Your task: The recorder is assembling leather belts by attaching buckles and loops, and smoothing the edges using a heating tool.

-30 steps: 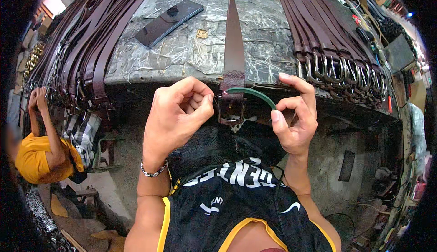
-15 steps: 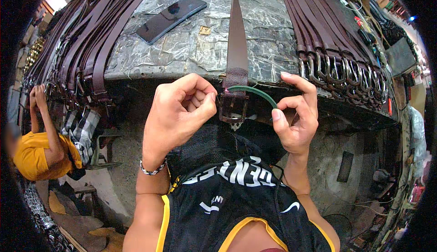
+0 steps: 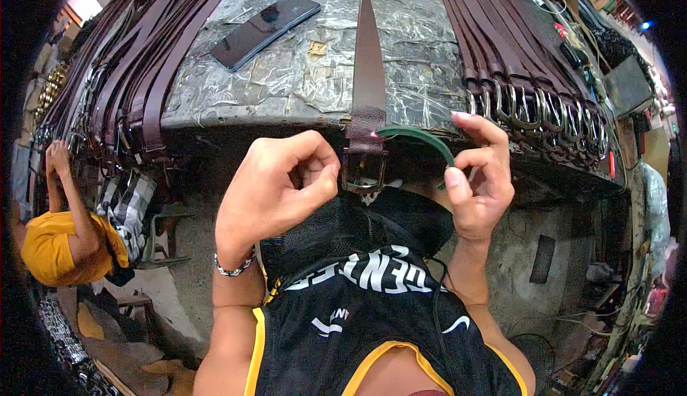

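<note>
A dark brown leather belt [image 3: 369, 67] hangs over the near edge of the worktable, its metal buckle [image 3: 364, 184] dangling below. In my right hand [image 3: 481, 181], thumb and forefinger pinch a curved green strip [image 3: 425, 137], while the other fingers lift away. The strip's far tip glows pinkish beside the belt, just above the buckle; whether it touches the leather I cannot tell. To the left of the buckle, my left hand [image 3: 275, 192] is closed with thumb and forefinger together. Anything in that pinch is too small to make out.
Covering the worktable [image 3: 286, 92] is worn, crinkled plastic. A phone [image 3: 266, 32] lies there, left of the belt. Brown belts [image 3: 136, 74] hang along the left, and more belts with buckles [image 3: 529, 103] on the right. A person in a yellow shirt [image 3: 64, 246] sits at far left.
My right hand and the green strip have shifted right, and the glowing tip is now at the belt's right side. My left hand has drawn slightly down and away from the belt.
</note>
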`<state>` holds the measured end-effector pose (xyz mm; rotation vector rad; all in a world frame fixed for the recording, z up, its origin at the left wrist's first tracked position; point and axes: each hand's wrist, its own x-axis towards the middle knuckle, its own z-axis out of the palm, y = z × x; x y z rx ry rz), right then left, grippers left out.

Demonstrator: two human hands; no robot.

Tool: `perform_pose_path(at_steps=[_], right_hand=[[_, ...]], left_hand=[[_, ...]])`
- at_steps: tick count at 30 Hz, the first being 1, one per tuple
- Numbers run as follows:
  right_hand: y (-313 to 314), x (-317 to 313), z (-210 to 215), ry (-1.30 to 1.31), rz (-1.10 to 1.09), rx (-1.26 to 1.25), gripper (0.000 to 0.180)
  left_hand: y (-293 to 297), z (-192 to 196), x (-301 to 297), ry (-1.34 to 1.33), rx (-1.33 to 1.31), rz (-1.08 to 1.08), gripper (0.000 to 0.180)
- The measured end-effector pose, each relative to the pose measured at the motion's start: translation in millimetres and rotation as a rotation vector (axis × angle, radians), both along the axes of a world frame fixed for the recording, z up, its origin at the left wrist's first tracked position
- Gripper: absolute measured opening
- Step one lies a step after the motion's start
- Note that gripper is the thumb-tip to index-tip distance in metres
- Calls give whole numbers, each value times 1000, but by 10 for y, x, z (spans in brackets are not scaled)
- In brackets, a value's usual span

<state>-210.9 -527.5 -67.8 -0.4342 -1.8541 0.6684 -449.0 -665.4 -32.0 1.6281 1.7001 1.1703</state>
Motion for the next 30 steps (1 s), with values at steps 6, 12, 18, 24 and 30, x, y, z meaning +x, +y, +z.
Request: perform_pose_path(at_steps=[6,12,18,24,30], right_hand=[[36,123,-11,-36,-1,25,10],[26,129,-12,-61,3,32,10],[41,123,-26,-67,5,57,11],[41,121,-30,-81,2,66,11],[40,127,-25,-103,-16,86,11]], left_hand=[[84,-29,128,85,10,131,30],[261,-162,312,-89,55,296,30],[300,-150,348,-138,74,335,33],[310,-170,320,-163,80,349,36],[305,-194,303,-175,63,343,35]])
